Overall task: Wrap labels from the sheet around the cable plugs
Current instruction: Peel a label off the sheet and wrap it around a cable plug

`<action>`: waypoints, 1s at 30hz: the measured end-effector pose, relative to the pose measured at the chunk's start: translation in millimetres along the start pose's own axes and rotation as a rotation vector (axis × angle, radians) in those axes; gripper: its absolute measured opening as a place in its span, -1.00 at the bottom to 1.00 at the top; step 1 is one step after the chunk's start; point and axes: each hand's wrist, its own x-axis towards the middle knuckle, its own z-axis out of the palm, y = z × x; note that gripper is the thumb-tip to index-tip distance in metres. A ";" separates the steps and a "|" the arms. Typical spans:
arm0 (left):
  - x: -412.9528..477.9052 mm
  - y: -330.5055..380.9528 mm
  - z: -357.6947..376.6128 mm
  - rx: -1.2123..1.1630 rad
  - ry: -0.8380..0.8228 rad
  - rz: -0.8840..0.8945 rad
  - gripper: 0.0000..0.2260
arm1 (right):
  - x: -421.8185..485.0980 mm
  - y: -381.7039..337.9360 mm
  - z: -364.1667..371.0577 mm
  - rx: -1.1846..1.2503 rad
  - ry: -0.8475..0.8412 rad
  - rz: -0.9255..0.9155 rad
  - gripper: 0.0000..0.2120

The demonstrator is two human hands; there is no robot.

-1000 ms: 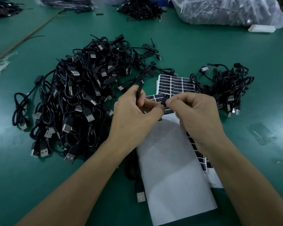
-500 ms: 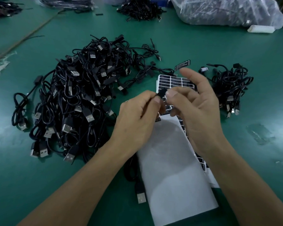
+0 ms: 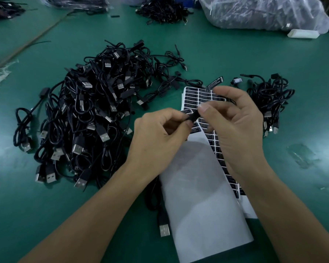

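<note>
My view looks down on both hands meeting over the label sheet (image 3: 195, 98), with the left hand (image 3: 156, 137) curled tight, thumb and bent fingers pinching a black cable plug (image 3: 194, 116) so it juts out toward the right. The right hand (image 3: 239, 126) pinches the plug's other end: I can see the thumb pressed on top of it, while the fingers below curl in behind, and I cannot tell which of them meets the thumb. One finger of that hand is raised above the rest, and a black label (image 3: 215, 83) with white print sticks out from its tip, hanging over the sheet's far edge. The plug sits just above the sheet's rows of black labels. A blank white sheet (image 3: 201, 186) overlaps the label sheet on the near side, and a USB connector (image 3: 164, 229) peeks out from its left edge. Left of the label sheet lies a big heap of black USB cables (image 3: 87, 118), and right of it a smaller cable heap (image 3: 270, 95). Everything rests on a green table (image 3: 302, 63). Far beyond the sheet I see a clear plastic bag (image 3: 254, 12), a small white block (image 3: 302, 33) beside it, and another dark cable pile (image 3: 163, 10).
</note>
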 end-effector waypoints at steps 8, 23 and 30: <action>3.7 -0.3 -1.7 -0.120 0.033 -0.063 -0.82 | -6.0 0.6 6.6 -0.001 -0.069 0.132 -0.88; 2.3 4.0 -2.3 -0.298 -0.085 -0.140 -0.83 | -5.0 -1.6 7.0 -0.009 -0.080 0.182 -0.76; 1.6 3.4 -2.2 -0.264 -0.038 -0.130 -0.91 | -4.8 -0.8 6.9 -0.031 -0.094 0.158 -0.77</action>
